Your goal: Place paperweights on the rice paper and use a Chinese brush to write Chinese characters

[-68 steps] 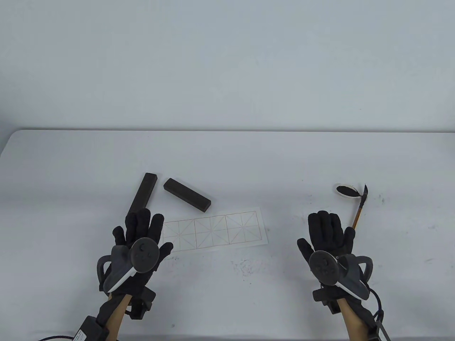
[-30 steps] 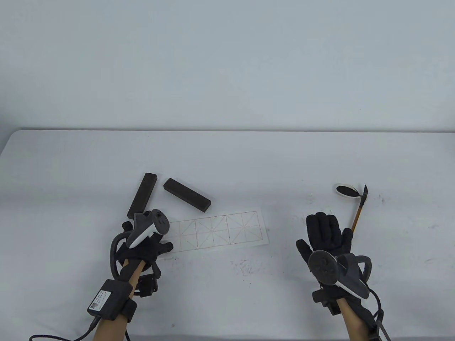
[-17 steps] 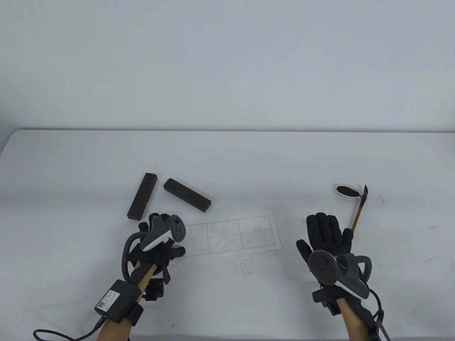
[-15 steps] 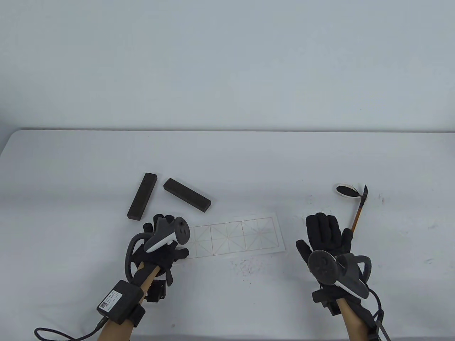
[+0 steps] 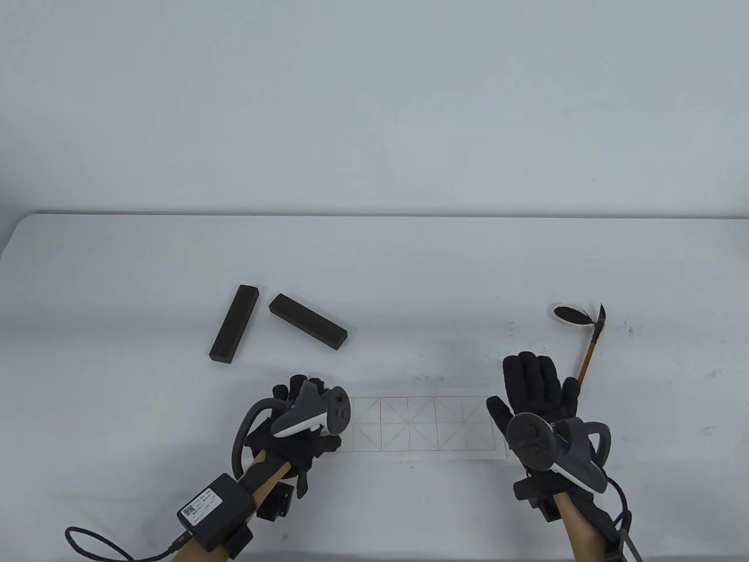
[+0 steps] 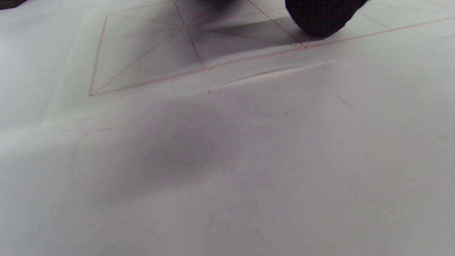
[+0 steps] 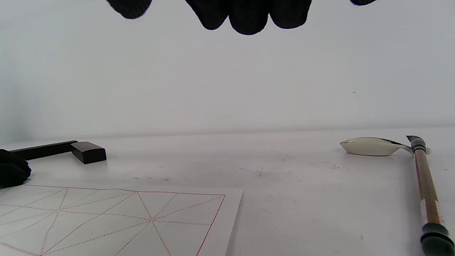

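Rice paper (image 5: 421, 424) – red-gridded, flat near front edge; two dark paperweights (image 5: 308, 321) off it, behind-left; brush (image 5: 590, 351) leaning on ink dish (image 5: 569, 314) – far right.

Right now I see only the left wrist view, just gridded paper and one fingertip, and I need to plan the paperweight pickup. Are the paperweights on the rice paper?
Observer: No. The left paperweight and the right paperweight both lie on the bare table, beyond the left end of the rice paper and apart from it.
Operator: Where is the Chinese brush?
Observer: The Chinese brush lies on the table far to the right, with its tip at the ink dish.
Operator: Is the right hand busy?
Observer: No. The right hand is flat with straight fingers at the paper's right end and holds nothing. The left hand is at the paper's left end.
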A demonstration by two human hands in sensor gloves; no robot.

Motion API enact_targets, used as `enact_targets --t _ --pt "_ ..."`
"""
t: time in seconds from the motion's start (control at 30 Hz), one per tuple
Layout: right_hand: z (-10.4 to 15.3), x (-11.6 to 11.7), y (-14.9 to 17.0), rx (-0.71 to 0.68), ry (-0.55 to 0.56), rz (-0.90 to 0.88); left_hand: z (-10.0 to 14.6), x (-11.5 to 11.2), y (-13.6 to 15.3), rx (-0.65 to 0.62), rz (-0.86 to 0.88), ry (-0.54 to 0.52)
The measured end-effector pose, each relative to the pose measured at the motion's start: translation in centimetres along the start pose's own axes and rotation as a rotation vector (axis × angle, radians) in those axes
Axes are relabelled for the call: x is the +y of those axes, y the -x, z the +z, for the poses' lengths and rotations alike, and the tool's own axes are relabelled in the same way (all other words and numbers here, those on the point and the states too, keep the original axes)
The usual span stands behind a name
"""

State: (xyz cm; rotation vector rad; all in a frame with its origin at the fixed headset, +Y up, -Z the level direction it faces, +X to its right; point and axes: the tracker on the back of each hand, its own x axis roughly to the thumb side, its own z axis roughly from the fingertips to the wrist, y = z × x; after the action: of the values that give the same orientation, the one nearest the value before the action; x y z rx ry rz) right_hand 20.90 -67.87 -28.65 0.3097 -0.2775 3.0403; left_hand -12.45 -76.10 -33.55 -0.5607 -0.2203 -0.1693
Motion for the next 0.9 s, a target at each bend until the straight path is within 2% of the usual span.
enact_targets --t 0.47,0.9 --pt "0.0 0.1 -0.1 0.001 -0.011 0.006 1.2 -0.9 -0.9 -0.047 -0.002 -0.059" --pt "0.0 0.1 -0.1 0.001 -0.017 0.010 1.2 -1.0 -0.9 -0.060 0.017 -0.056"
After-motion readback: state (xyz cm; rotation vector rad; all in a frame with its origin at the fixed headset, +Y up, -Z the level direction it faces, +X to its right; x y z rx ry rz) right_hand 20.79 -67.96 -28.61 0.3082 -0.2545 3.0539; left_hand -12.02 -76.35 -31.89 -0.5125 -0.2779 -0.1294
